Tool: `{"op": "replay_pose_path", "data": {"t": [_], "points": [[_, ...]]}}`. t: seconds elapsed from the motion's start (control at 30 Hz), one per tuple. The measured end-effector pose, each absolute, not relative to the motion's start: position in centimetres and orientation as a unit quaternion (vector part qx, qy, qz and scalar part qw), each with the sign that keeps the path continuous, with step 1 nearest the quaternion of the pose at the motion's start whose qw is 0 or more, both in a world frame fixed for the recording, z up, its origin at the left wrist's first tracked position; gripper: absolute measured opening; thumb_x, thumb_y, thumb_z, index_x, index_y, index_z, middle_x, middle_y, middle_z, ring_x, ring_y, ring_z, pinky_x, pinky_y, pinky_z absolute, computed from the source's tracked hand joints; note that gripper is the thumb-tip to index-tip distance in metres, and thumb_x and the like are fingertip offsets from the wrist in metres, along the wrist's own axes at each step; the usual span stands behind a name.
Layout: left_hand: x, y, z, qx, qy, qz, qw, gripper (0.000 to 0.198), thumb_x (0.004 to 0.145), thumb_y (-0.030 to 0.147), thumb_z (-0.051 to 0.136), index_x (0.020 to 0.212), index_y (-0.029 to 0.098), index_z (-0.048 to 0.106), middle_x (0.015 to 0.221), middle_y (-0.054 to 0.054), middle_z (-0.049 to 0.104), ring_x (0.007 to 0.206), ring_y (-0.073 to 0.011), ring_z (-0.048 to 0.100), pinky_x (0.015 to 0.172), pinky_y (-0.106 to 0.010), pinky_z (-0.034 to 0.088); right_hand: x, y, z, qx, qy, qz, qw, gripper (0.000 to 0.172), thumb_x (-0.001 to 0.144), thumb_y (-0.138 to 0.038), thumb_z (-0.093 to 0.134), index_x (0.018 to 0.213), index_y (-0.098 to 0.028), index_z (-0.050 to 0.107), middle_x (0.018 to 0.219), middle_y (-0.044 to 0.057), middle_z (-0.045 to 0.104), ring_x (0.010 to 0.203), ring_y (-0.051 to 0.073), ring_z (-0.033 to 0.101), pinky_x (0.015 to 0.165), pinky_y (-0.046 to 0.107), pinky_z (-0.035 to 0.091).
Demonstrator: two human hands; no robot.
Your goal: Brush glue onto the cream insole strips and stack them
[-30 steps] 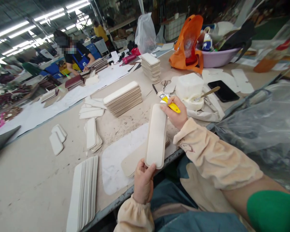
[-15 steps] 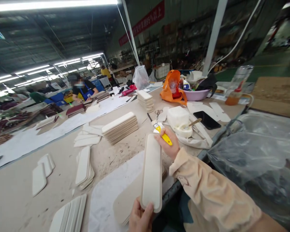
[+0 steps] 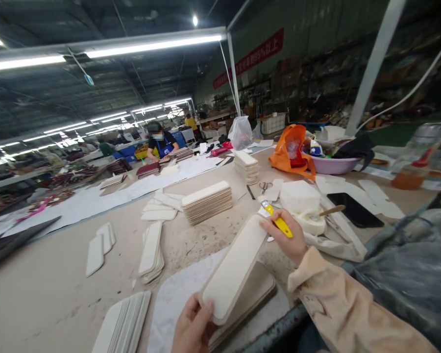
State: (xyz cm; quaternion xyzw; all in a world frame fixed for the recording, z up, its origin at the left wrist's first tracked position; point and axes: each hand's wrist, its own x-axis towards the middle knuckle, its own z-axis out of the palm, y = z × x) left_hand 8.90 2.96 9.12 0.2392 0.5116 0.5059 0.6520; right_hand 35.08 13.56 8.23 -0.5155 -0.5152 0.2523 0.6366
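A long cream panel with rounded corners (image 3: pixel 235 269) is held tilted above the table. My left hand (image 3: pixel 194 321) grips its near end, thumb on top. At the far end, my right hand (image 3: pixel 288 235) pinches the panel's edge and also holds a yellow-handled brush (image 3: pixel 281 226), its pale bristles pointing away. Below the panel lies a stack of grey-beige panels (image 3: pixel 257 289) on a white sheet (image 3: pixel 176 289). Just beyond my right hand are a white tub with creamy contents (image 3: pixel 312 223) and a wooden stick (image 3: pixel 332 210).
Stacks of cream panels stand at the middle (image 3: pixel 208 203), left (image 3: pixel 152 252) and front left (image 3: pixel 123 323). Scissors (image 3: pixel 265 186), a black phone (image 3: pixel 355 210), an orange bag (image 3: pixel 290 152) and a purple basin (image 3: pixel 330 164) lie beyond. A co-worker (image 3: pixel 161 142) stands at the far left.
The panel has turned from nearly upright in view to a slant, its far end now further right. More of the stack beneath shows. The camera view has swung left.
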Motion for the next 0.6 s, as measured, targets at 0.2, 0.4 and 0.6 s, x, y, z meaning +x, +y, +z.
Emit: {"op": "replay_pose_path", "data": {"t": [0.2, 0.4, 0.6], "points": [[4.9, 13.3, 14.3, 0.399, 0.532, 0.503, 0.552, 0.033, 0.061, 0.039, 0.079, 0.075, 0.015, 0.062, 0.071, 0.000, 0.063, 0.063, -0.0099, 0.056, 0.057, -0.021, 0.044, 34.5, 19.9, 9.7, -0.518, -0.559, 0.215, 0.611, 0.033, 0.071, -0.043, 0.071, 0.082, -0.024, 0.046, 0.071, -0.004, 0.055, 0.056, 0.014, 0.051, 0.054, 0.028, 0.043], [3.7, 26.0, 16.5, 0.444, 0.589, 0.499, 0.454, 0.037, 0.046, 0.033, 0.083, 0.065, 0.015, 0.057, 0.056, 0.005, 0.055, 0.048, -0.0055, 0.046, 0.048, -0.019, 0.037, 33.0, 30.2, 11.4, -0.574, -0.556, 0.139, 0.585, 0.028, 0.068, -0.042, 0.066, 0.081, -0.024, 0.048, 0.063, -0.005, 0.054, 0.056, 0.015, 0.052, 0.058, 0.028, 0.042], [3.5, 34.2, 16.1, 0.466, 0.657, 0.481, 0.347, 0.026, 0.054, 0.025, 0.078, 0.060, 0.017, 0.054, 0.045, 0.007, 0.048, 0.044, -0.0067, 0.043, 0.049, -0.022, 0.037, 31.3, 36.9, 11.5, -0.631, -0.554, 0.058, 0.540, 0.022, 0.068, -0.032, 0.065, 0.080, -0.023, 0.050, 0.070, 0.000, 0.058, 0.067, 0.019, 0.055, 0.070, 0.032, 0.043]]}}
